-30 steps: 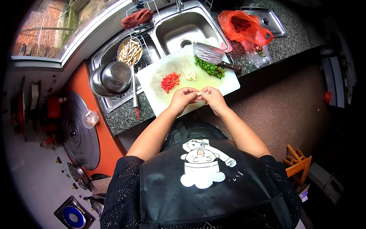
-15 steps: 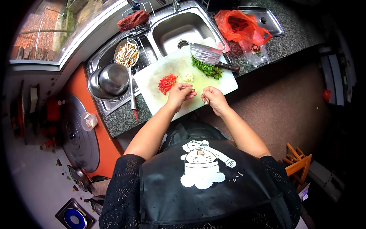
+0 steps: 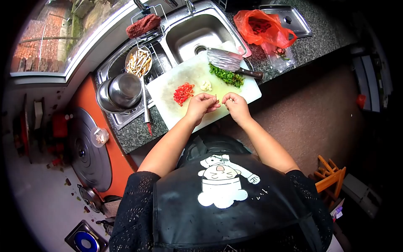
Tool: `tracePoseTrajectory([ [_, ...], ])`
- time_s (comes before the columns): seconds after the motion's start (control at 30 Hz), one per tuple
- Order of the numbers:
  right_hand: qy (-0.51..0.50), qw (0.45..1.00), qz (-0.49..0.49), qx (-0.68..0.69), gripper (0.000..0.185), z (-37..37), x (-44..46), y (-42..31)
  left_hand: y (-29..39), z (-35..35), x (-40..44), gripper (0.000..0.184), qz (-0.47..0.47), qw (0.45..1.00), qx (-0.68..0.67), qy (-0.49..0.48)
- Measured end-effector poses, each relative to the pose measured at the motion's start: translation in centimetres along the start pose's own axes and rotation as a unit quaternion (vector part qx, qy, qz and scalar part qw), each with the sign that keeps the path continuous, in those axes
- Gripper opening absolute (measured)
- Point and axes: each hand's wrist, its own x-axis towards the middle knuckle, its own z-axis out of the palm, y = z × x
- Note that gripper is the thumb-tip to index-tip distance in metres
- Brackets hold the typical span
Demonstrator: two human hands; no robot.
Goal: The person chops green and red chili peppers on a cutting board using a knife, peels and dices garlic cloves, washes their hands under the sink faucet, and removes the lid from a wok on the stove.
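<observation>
Both hands meet just above the near part of the white cutting board (image 3: 168, 86). My left hand (image 3: 201, 107) is closed in a pinch on a small pale piece that looks like a garlic clove (image 3: 217, 100). Close beside it, my right hand (image 3: 237, 108) has its fingers curled together; what they hold is hidden. Beyond the hands lie a small pile of peeled garlic (image 3: 206, 85), chopped red chili (image 3: 183, 93) to the left and chopped green pepper (image 3: 226, 76) to the right. A cleaver (image 3: 226, 61) rests flat at the board's far right, its dark handle pointing right.
The double sink (image 3: 199, 35) lies behind the board. A strainer of cut pale-brown strips (image 3: 139, 62) and metal bowls (image 3: 125, 90) sit at the left basin. Right of the sink are a red plastic bag (image 3: 264, 31) and a metal lid (image 3: 294, 21). A small plastic tub (image 3: 99, 137) stands left.
My hands have drawn slightly closer together, and the right hand's fingers have turned toward the left. The pale bit seen under the right fingers is now hidden. The view has shifted slightly.
</observation>
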Motion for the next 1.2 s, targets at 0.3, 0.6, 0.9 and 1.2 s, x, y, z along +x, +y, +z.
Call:
tracePoseTrajectory([
  [0.3, 0.067, 0.982, -0.147, -0.101, 0.012, 1.2, -0.5, -2.3, 0.3, 0.1, -0.6, 0.012, 0.018, 1.000, -0.003, -0.012],
  [0.6, 0.036, 0.951, -0.263, -0.156, 0.011, 1.0, -0.6, -3.9, -0.3, -0.8, -0.1, 0.011, -0.087, 0.977, -0.185, -0.052],
  [0.9, 0.062, 0.997, -0.051, -0.010, 0.003, 1.4, 0.4, -0.3, -0.9, -1.0, 0.7, 0.014, -0.116, 0.966, -0.231, -0.012],
  [1.2, 0.057, 0.992, -0.010, -0.113, 0.009, 0.5, -0.5, 0.0, 1.6, -3.0, 4.3, 0.016, 0.034, 0.988, 0.050, 0.144],
])
